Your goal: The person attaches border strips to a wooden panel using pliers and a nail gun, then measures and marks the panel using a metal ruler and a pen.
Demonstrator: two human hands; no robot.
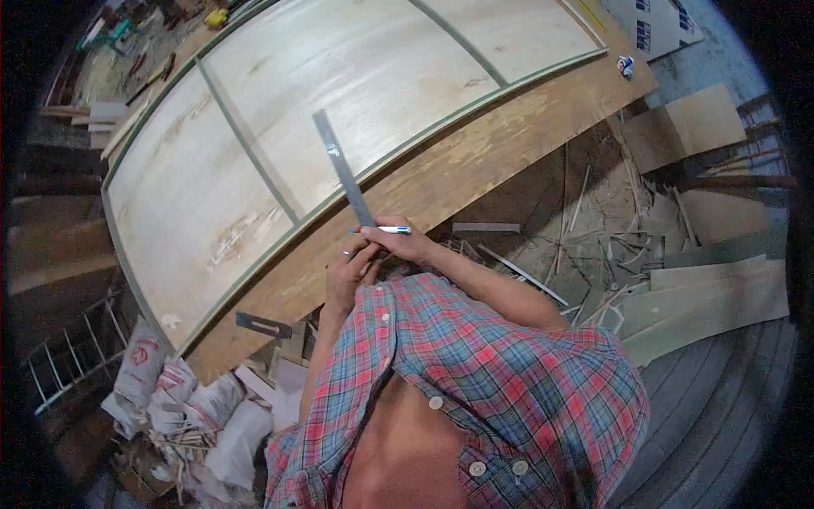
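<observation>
My left hand (346, 270) is by the near edge of the wooden workbench (475, 136), its fingers curled at the near end of a metal ruler (341, 165). The ruler lies across the front rail of a large pale panel (331, 76) with green-grey strips, its far end over the panel. Close beside the left hand, my right hand (405, 243) is closed on a white and blue pen (393, 229), which lies crosswise by the ruler's near end. Fingers of both hands overlap there, so the ruler's end and the pen's tip are partly hidden.
A dark slotted flat piece (263, 324) juts at the bench's edge. White sacks (212, 403) and wood scraps lie at lower left, near a metal ladder-like frame (72, 352). Offcut sheets (721, 297) and thin sticks cover the floor at right. A crumpled wrapper (626, 66) sits at the bench's far right.
</observation>
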